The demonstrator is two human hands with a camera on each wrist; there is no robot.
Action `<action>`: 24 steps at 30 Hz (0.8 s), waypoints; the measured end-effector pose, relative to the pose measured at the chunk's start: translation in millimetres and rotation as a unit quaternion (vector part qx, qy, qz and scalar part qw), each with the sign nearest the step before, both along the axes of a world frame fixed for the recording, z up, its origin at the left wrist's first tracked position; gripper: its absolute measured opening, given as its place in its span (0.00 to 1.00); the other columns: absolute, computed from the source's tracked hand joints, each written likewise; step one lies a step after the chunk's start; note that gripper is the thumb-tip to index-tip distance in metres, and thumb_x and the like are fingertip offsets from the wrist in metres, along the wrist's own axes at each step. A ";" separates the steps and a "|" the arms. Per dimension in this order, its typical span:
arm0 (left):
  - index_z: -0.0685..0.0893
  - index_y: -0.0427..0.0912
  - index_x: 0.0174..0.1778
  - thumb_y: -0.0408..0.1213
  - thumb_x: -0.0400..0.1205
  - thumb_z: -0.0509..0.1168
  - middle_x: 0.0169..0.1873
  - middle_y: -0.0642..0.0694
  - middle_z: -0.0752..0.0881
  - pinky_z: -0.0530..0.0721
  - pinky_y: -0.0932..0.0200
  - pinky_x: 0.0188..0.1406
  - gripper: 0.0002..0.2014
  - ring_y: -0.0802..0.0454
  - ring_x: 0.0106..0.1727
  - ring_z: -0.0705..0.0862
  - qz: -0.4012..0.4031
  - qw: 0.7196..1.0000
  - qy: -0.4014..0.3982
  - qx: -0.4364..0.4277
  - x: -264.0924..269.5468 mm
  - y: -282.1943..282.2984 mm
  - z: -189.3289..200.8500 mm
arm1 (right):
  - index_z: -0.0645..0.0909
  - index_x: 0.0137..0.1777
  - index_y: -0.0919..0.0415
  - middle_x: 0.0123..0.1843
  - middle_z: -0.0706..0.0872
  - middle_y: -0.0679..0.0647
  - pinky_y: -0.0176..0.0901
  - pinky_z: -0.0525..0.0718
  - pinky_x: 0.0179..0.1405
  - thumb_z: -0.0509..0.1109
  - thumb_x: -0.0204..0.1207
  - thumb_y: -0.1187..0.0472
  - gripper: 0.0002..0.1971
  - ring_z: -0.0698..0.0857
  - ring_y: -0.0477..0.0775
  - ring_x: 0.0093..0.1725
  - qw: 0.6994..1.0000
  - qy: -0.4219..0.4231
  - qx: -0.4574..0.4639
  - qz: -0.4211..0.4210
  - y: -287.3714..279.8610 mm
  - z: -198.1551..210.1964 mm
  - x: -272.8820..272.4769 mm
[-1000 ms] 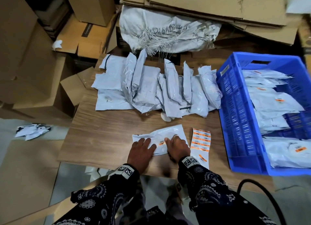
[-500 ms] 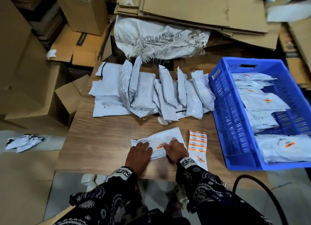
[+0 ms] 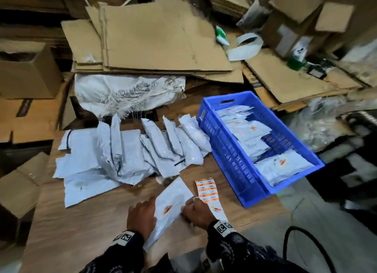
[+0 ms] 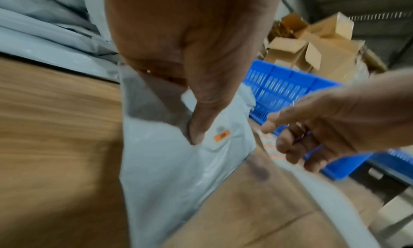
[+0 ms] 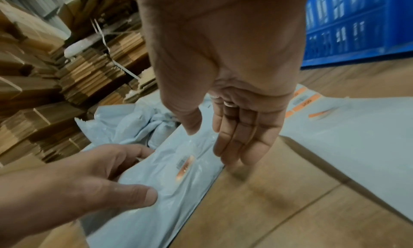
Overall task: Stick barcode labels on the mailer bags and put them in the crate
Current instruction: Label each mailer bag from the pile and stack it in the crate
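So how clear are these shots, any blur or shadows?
Head view: edges smeared, mailer bag and crate readable. Left wrist view: table streaked, left hand shadowing the bag. Right wrist view: label glares, right hand fairly sharp.

A wood-grain table (image 3: 85, 227) carries the work. Across its far half, from ten to twelve o'clock, a loose pile of unlabelled grey mailer bags (image 3: 126, 156) lies overlapping, some flat and some on edge. At one to two o'clock a blue slotted plastic crate (image 3: 230, 156) sits on the right part of the table; whether its right edge overhangs cannot be told. Just in front of the crate's near left corner, at about five o'clock, a sheet of orange barcode labels (image 3: 207, 189) lies flat on the wood. Beside that sheet, to its left, lies one grey mailer bag (image 3: 175, 197) bearing an orange label (image 3: 167, 209).
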State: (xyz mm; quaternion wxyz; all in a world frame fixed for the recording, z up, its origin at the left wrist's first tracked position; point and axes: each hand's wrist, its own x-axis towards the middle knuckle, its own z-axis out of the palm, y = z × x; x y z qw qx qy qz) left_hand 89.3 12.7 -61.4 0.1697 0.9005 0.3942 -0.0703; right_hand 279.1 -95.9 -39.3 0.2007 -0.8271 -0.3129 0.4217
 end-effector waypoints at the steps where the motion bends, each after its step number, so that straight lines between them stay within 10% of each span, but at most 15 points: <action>1: 0.76 0.46 0.69 0.47 0.61 0.79 0.44 0.43 0.92 0.87 0.46 0.37 0.39 0.40 0.41 0.91 0.015 0.999 -0.032 -0.038 -0.4 3.2 -3.2 | 0.79 0.51 0.52 0.51 0.90 0.59 0.55 0.88 0.56 0.68 0.76 0.48 0.10 0.89 0.59 0.50 1.000 0.005 0.011 -0.008 -4.1 5.7 0.8; 5: 0.78 0.47 0.75 0.52 0.75 0.60 0.67 0.49 0.85 0.84 0.55 0.58 0.31 0.49 0.65 0.84 0.010 0.966 -0.251 -0.061 8.6 10.4 16.3 | 0.77 0.50 0.52 0.38 0.84 0.48 0.53 0.85 0.42 0.73 0.77 0.51 0.10 0.84 0.48 0.38 0.989 0.036 0.110 -0.088 -25.3 32.2 11.3; 9: 0.83 0.54 0.56 0.53 0.79 0.66 0.48 0.62 0.87 0.77 0.69 0.49 0.12 0.63 0.51 0.83 0.022 0.930 -0.355 -0.096 37.6 3.4 95.0 | 0.80 0.62 0.58 0.43 0.88 0.52 0.43 0.83 0.37 0.78 0.70 0.37 0.29 0.87 0.47 0.43 0.955 0.131 0.204 -0.172 -33.5 73.4 20.4; 12: 0.82 0.56 0.56 0.42 0.82 0.74 0.46 0.67 0.89 0.78 0.75 0.46 0.10 0.70 0.51 0.85 0.031 0.896 -0.417 -0.149 61.4 -3.2 129.9 | 0.82 0.65 0.60 0.55 0.92 0.55 0.35 0.85 0.38 0.75 0.79 0.44 0.23 0.90 0.49 0.52 0.924 0.207 0.260 -0.187 -29.9 108.3 33.4; 18: 0.81 0.52 0.69 0.49 0.83 0.73 0.54 0.59 0.92 0.87 0.53 0.56 0.19 0.59 0.56 0.90 0.024 0.860 -0.446 -0.246 98.6 -25.5 154.7 | 0.80 0.65 0.73 0.61 0.89 0.71 0.64 0.87 0.62 0.75 0.80 0.63 0.18 0.89 0.71 0.60 0.854 0.283 0.373 -0.225 -19.4 145.7 82.1; 24: 0.85 0.65 0.60 0.52 0.78 0.73 0.52 0.64 0.91 0.86 0.65 0.49 0.14 0.63 0.51 0.90 0.073 0.876 -0.417 -0.232 123.8 -48.9 169.1 | 0.82 0.66 0.67 0.60 0.91 0.64 0.55 0.88 0.59 0.69 0.85 0.66 0.12 0.91 0.62 0.57 0.873 0.195 0.409 -0.182 -35.7 191.3 184.2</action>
